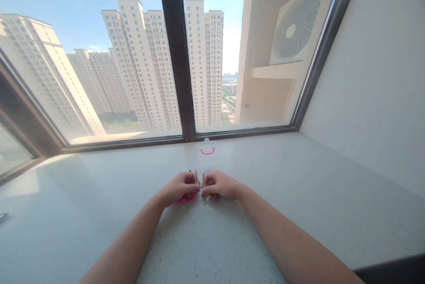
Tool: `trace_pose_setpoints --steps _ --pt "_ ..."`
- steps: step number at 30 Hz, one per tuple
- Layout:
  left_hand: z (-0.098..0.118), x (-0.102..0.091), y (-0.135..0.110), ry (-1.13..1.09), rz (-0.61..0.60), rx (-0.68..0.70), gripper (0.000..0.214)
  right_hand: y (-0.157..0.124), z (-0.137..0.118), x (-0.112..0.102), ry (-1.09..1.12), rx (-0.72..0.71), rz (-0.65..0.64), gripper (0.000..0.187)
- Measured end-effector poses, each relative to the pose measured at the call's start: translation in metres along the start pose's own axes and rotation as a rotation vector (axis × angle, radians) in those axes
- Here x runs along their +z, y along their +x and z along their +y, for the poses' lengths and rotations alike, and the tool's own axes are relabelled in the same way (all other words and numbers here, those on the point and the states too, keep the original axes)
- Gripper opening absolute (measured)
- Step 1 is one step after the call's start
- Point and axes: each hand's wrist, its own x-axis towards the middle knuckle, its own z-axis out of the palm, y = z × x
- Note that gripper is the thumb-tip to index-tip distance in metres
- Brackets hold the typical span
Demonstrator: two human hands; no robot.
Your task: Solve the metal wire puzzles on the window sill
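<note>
My left hand [183, 186] and my right hand [219, 185] are close together above the pale speckled sill [199, 248]. Between the left thumb and fingers stands a thin tan wooden stick [196, 176], upright. My right hand pinches a similar tan stick [203, 179], a small gap to the right of it. The sticks' lower ends are hidden by the fingers, so I cannot tell their exact kind. A bright pink object [186, 199] lies under my left hand, mostly covered. Beyond the hands is a clear plastic lid [207, 146] with a pink curved mark.
A brown-framed window [189, 133] runs along the back of the sill. A white wall [372, 89] closes off the right side. At the far left edge lies a small metallic thing [3, 217], cut off by the picture. A dark edge [392, 270] shows at bottom right.
</note>
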Motion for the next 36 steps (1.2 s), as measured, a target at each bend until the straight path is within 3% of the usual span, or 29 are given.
trace_pose_setpoints --steps 36 --pt "0.0059 0.0009 -0.0014 0.031 0.044 -0.006 0.030 -0.0003 -0.0030 0.0005 -0.016 0.012 0.006 0.031"
